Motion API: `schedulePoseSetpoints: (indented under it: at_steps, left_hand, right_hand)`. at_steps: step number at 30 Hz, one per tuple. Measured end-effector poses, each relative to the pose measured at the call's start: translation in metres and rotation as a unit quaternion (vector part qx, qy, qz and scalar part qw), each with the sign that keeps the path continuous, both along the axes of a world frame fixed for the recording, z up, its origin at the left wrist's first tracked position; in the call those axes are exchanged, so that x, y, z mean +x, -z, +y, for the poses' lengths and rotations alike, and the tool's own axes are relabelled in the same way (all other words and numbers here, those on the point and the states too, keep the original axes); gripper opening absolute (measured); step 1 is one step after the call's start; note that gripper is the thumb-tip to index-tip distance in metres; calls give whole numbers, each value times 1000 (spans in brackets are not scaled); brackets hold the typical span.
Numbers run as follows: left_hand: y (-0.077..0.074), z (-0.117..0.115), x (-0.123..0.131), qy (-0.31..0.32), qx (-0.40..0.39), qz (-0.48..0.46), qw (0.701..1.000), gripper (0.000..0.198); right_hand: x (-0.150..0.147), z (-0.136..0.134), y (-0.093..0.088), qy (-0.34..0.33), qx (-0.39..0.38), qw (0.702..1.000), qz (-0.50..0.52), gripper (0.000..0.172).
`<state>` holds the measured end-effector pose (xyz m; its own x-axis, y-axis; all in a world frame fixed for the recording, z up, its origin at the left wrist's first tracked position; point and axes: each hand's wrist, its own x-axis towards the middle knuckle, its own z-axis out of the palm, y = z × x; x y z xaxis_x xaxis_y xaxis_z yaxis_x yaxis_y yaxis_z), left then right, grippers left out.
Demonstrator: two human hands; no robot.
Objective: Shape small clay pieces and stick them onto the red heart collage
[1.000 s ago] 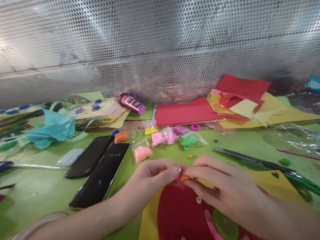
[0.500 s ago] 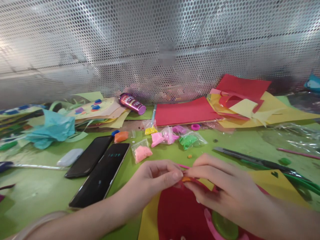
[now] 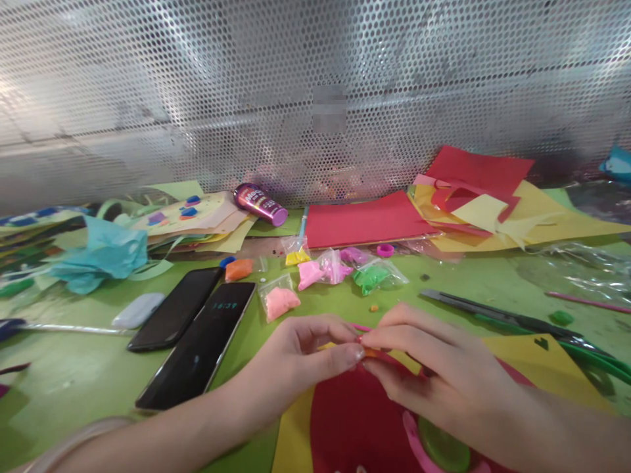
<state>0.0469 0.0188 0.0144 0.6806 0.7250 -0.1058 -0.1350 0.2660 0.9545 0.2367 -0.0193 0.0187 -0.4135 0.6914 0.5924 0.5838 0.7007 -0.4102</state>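
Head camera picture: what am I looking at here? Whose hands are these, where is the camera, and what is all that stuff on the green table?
There is no machine here. A person wears a camera on the head, looking forward and down, so you see their own two bare hands. The left hand and the right hand meet fingertip to fingertip, pinching a small orange piece between them, above a red paper shape on a yellow sheet. On the green table lie two dark phones, small bags of coloured clay, a purple tube, scissors and stacked red and yellow paper. A perforated metal wall stands behind.
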Motion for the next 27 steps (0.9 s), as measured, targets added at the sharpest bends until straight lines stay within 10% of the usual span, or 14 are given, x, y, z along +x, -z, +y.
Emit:
schedulePoseSetpoints:
  at_steps: [27]
  left_hand:
    - [-2, 0, 0, -12, -21, 3, 1000, 9]
  right_hand:
    - [1, 0, -2, -6, 3, 1000, 22, 10]
